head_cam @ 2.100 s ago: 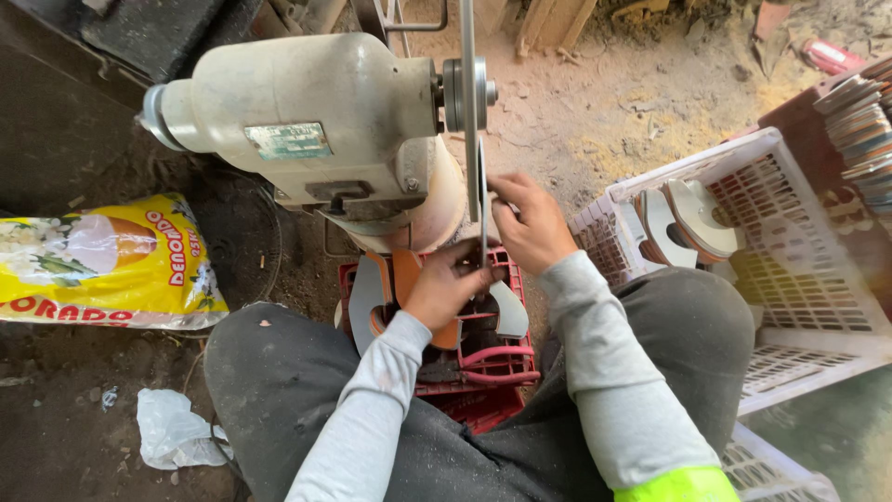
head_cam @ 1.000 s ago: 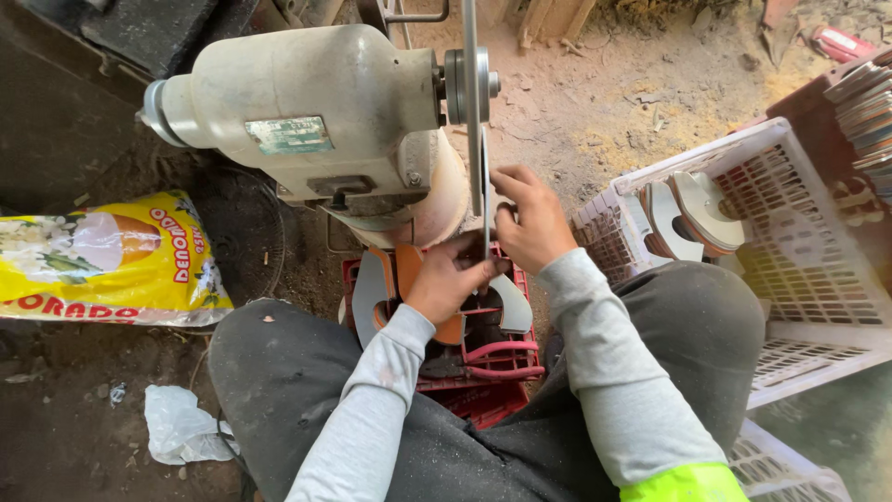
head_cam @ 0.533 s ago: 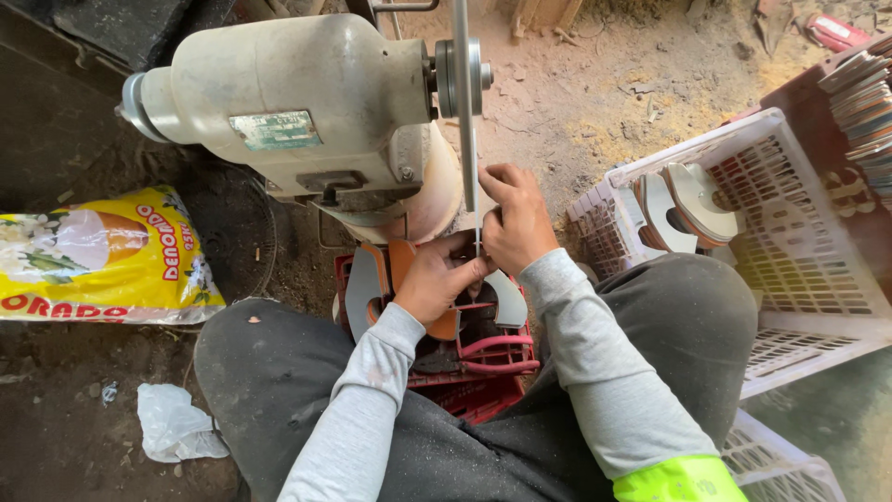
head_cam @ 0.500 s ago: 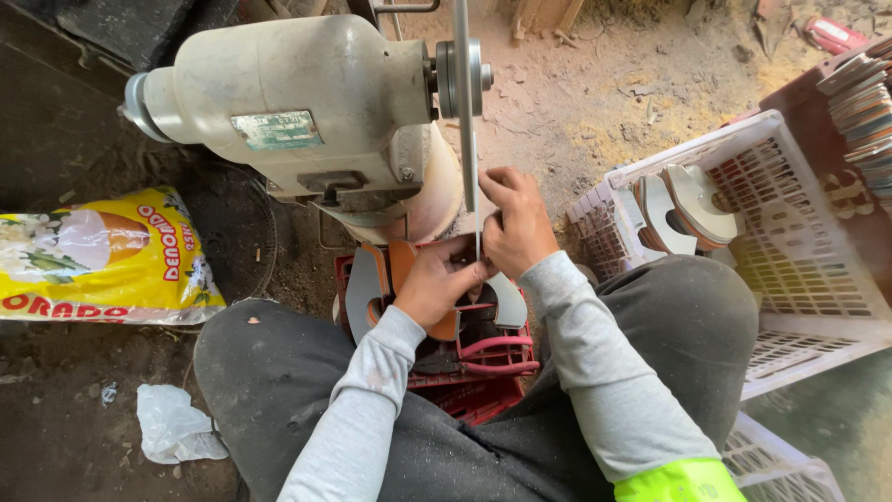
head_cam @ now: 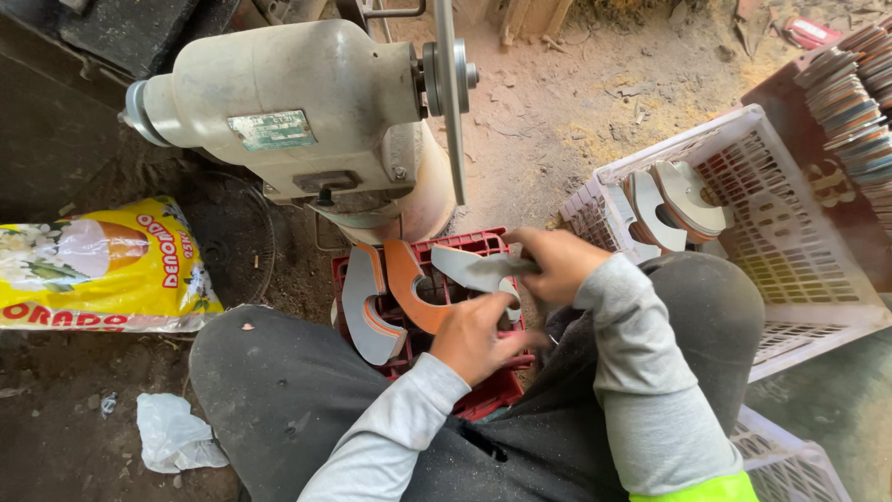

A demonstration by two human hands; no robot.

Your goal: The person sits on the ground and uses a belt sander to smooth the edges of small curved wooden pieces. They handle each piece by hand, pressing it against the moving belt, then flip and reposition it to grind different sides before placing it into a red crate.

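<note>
Both hands hold a flat grey curved piece (head_cam: pixel 474 270) low over a red crate (head_cam: pixel 483 395). My right hand (head_cam: pixel 553 265) grips its right end. My left hand (head_cam: pixel 478 335) grips it from below, by its lower curve. The piece hangs well under the thin grinding disc (head_cam: pixel 452 102) of the pale bench motor (head_cam: pixel 288 112) and does not touch it. Two more curved pieces, one grey with an orange edge (head_cam: pixel 364 311) and one orange (head_cam: pixel 409 284), stand in the red crate just left of my left hand.
A white plastic crate (head_cam: pixel 790 232) at the right holds similar curved pieces (head_cam: pixel 683 200). A stack of flat pieces (head_cam: pixel 850 88) stands at the far right. A yellow sack (head_cam: pixel 98 270) and a crumpled white scrap (head_cam: pixel 172 432) lie on the dirt floor at left. My knees flank the red crate.
The hands have come down and away from the disc's edge with the grey piece, which is now held flat above the red crate. The view has tilted slightly.
</note>
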